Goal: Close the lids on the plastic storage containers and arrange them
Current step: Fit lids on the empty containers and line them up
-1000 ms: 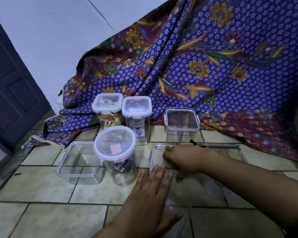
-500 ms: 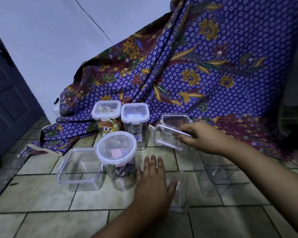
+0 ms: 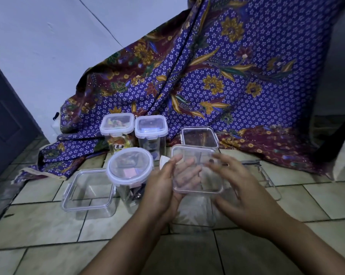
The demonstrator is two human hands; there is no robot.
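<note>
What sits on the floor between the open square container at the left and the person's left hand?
In the head view, the round-lidded jar stands between the open square container and the left hand, its lid on, with small items inside.

left hand (image 3: pixel 163 187) cupped, fingers (image 3: pixel 187 173) spread; right hand (image 3: pixel 245 187) curled opposite (palms facing), forearms converging.

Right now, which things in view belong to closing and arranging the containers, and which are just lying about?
Job:
- left hand and right hand, bringing a clear square lid onto the empty container
- round-lidded jar
- two closed jars behind
- open container, left
- open container, back

Lying about:
- patterned cloth
- dark door
</note>
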